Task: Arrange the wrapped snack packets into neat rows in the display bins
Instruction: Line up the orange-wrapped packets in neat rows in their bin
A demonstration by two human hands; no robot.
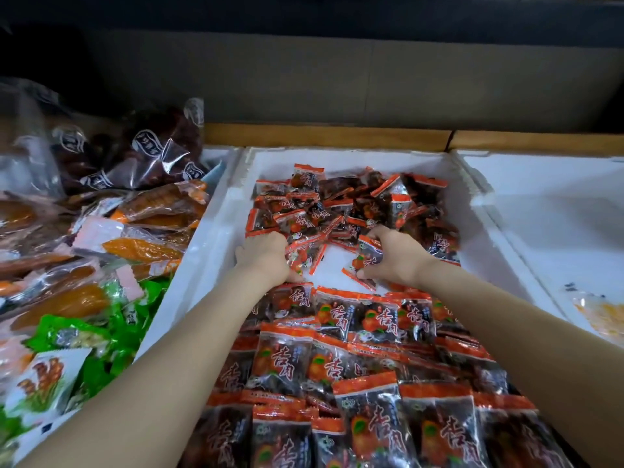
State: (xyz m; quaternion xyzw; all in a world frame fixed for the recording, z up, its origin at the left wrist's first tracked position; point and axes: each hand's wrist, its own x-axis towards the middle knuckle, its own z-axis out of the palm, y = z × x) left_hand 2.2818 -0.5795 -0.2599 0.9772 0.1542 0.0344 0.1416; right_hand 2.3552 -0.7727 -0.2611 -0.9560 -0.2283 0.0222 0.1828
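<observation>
Red-black glossy packets (341,211) heaped; left hand (266,256), right hand (396,256) each gripping some.

Bare bin floor (334,270) between loose heap (354,204) and neat rows (354,332); foam walls (209,238) flank.

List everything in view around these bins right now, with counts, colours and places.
Middle white foam bin: one, white, centre.
Rowed red-and-black wrapped snack packets: many, overlapping rows, near half of the middle bin.
Loose red-and-black packets: many, jumbled pile, far half of the middle bin.
Right white foam bin: one, white, right.
Yellow packet: one, in the right bin, partly cut off.
Orange clear-wrapped packets: several, left.
Green packets: several, near left.
Dark clear-wrapped packets: several, far left.
Wooden ledge: brown, behind the bins.
Left hand: grips loose packets at the pile's near edge.
Right hand: pinches a single red-and-black packet.
</observation>
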